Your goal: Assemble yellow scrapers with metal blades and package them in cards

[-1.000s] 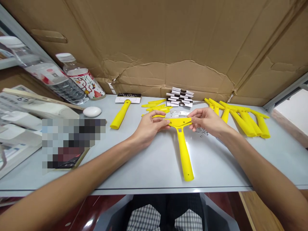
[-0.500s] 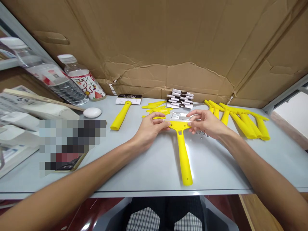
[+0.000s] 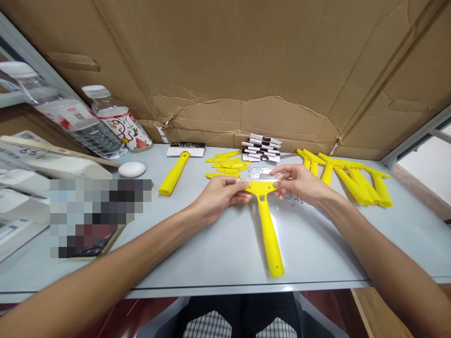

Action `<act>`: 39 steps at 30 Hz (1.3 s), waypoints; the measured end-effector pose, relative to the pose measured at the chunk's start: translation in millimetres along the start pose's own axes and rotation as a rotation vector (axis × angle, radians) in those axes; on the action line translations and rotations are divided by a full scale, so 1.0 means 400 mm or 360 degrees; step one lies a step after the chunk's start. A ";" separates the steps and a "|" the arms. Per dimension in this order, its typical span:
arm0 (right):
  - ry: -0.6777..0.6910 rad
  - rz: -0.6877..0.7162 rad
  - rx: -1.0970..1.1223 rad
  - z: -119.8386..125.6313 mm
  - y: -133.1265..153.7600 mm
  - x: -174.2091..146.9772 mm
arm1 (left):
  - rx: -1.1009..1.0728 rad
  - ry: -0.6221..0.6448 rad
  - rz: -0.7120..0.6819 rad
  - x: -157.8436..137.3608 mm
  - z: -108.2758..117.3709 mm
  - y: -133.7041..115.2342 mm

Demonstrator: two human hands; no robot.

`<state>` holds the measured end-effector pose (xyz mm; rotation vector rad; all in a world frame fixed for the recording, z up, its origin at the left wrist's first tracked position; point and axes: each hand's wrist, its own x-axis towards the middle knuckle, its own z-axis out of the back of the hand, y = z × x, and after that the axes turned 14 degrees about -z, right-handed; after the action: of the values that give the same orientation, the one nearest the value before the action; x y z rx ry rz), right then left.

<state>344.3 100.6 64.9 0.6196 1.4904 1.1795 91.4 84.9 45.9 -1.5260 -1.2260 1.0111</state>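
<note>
Both hands grip the wide head of a yellow scraper, whose handle points toward me. My left hand pinches the head's left end between thumb and fingers. At the right end, my right hand does the same, its index finger reaching out past the head. Just beyond the head lie flat metal pieces, partly hidden by my fingers. Small loose screws are scattered beside my right hand. Several flat yellow plates lie past my left hand.
A scraper with a black-and-white card sleeve lies left. Folded card sleeves are stacked at the back; several yellow handles lie right. Bottles, a white oval object and packages stand left. A cardboard wall closes the back.
My left hand's fingers have moved down and curled under the scraper's head, where before they arched above it. The right hand keeps its hold. The view has shifted slightly.
</note>
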 end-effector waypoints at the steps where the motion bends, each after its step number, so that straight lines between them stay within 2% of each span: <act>1: -0.0012 -0.0014 -0.0016 -0.001 0.000 0.000 | 0.0001 -0.0002 -0.0005 -0.001 0.000 -0.001; 6: -0.0039 -0.0051 -0.0060 -0.006 0.004 -0.004 | 0.0028 -0.0014 -0.0016 -0.003 -0.001 -0.003; 16: 0.0007 0.0009 -0.0032 0.004 -0.008 0.005 | 0.0005 -0.0029 0.0026 0.000 0.002 0.004; 28: -0.0067 0.0032 0.0025 -0.005 0.000 -0.006 | -0.0435 -0.0069 0.0199 -0.008 -0.018 -0.002; 36: -0.0047 0.0072 0.0000 -0.005 -0.010 0.003 | -0.0230 -0.0138 0.0288 -0.013 -0.034 -0.021; 39: -0.0043 0.0076 -0.0118 -0.005 -0.004 -0.002 | -0.0136 -0.0124 0.0249 -0.009 -0.030 -0.018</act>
<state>343.1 98.6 63.8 0.6212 1.4095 1.2525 100.5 80.4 56.3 -1.6837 -1.2322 1.1422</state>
